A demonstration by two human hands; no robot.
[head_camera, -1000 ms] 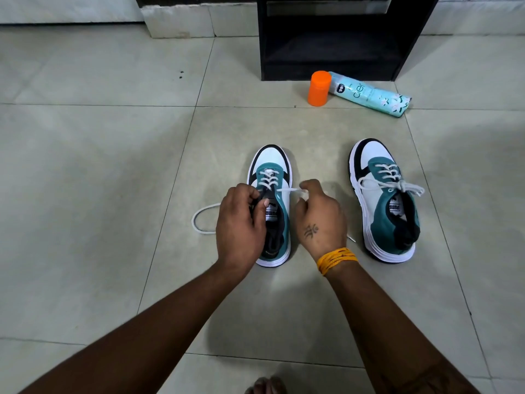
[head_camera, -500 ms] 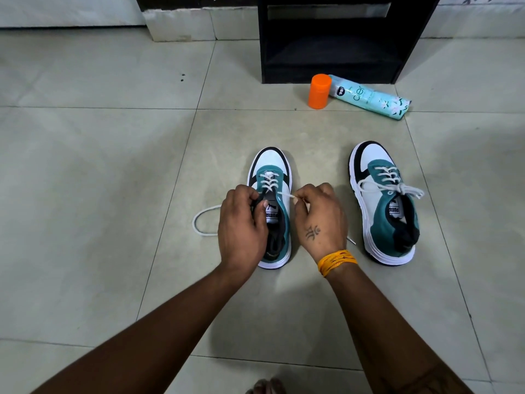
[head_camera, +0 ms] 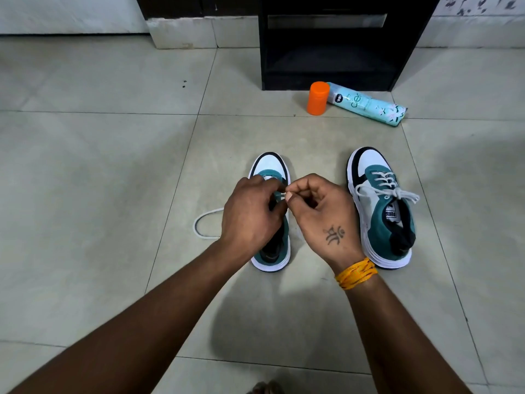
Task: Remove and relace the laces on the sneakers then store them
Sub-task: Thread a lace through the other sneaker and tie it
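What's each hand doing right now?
Left hand: closed on the lace at the left sneaker.
Right hand: pinching the same lace.

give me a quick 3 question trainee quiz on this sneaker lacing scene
1. True or false: the right sneaker is laced and tied.
2. Which sneaker are both hands working on? A. the left sneaker B. the right sneaker C. neither
3. Fill in: a loose loop of white lace lies on the floor tiles to the ____ of the left sneaker.

Key: 1 true. 2 A: the left hand and right hand pinch lace over it. 3 left.
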